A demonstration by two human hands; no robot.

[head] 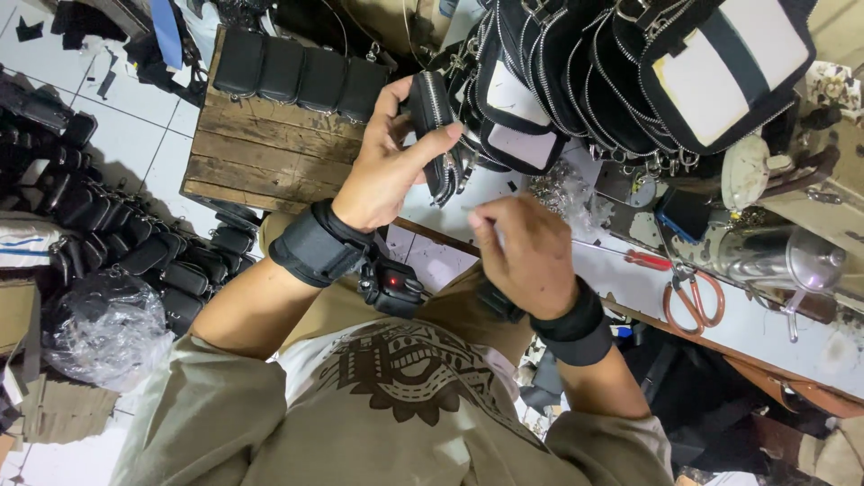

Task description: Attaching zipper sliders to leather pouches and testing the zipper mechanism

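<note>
Head view: right hand [526,256] clenched, contents hidden beside zippered pouch [434,135].

A crumpled clear plastic bag [106,326] is lying at lower left, beside flat brown cardboard pieces [56,409] along the bottom-left edge.

Orange-handled scissors [691,301] (beside a red screwdriver [650,260]) on the workbench [630,297].

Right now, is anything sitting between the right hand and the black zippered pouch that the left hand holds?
Nothing visible does. The left hand grips the black zippered pouch above the white worktable. The right hand is closed just below it, apart from it, with only bare tabletop showing in the gap.
</note>
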